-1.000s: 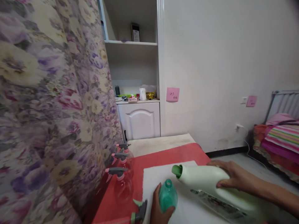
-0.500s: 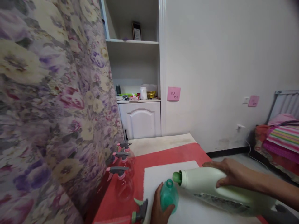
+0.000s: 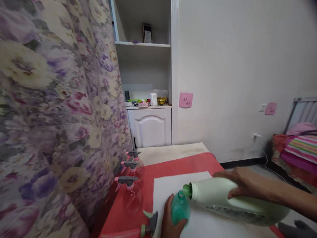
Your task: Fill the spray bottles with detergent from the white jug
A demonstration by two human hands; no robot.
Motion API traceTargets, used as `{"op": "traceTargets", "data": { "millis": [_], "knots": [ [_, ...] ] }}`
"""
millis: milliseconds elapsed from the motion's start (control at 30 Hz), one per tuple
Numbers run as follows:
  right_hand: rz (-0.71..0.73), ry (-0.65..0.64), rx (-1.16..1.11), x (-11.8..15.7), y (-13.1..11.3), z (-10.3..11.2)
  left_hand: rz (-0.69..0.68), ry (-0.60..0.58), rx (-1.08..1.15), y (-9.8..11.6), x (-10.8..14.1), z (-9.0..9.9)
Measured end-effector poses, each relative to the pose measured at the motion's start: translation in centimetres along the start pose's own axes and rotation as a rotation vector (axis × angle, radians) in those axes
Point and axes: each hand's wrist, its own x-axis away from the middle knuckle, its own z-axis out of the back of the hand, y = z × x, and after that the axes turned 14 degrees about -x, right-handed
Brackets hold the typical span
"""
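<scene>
My left hand (image 3: 172, 219) wraps round a small translucent green bottle (image 3: 181, 210) with no top on it, upright over a white sheet. In my right hand (image 3: 244, 183) lies a large pale green jug (image 3: 214, 190), tipped nearly level with its mouth to the left. The jug's green spout (image 3: 187, 190) sits just above the bottle's neck, close to or touching it. I cannot see any liquid leaving it. Left of my left hand lies a grey and green spray head (image 3: 149, 224) with its tube.
Several clear spray bottles with pink and grey heads, the nearest one (image 3: 133, 200) in front, stand along the left of the red cloth (image 3: 173, 168). A floral curtain (image 3: 61, 115) hangs at the left. A white cabinet (image 3: 150, 127) stands behind; a bed (image 3: 299, 152) is at the right.
The jug's spout has come closer to the bottle's neck. The camera view has shifted slightly. Both hands keep their holds.
</scene>
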Motion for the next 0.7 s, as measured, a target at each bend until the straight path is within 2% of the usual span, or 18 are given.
{"op": "traceTargets", "data": {
  "millis": [200, 333, 567, 700],
  "knots": [
    [0.039, 0.047, -0.075, 0.2, 0.3, 0.0, -0.038, 0.075, 0.018, 0.9, 0.3, 0.8],
    [0.032, 0.053, -0.077, 0.1, 0.9, -0.1, -0.077, 0.116, 0.045, 2.4, 0.2, 1.9],
    [0.048, 0.019, -0.045, -0.1, 0.0, 0.2, 0.012, -0.001, 0.039, 6.3, -2.0, 3.6],
    [0.033, 0.007, 0.026, -0.2, -0.1, 0.2, 0.032, -0.043, 0.055, 7.5, -3.1, 3.9]
  ]
}}
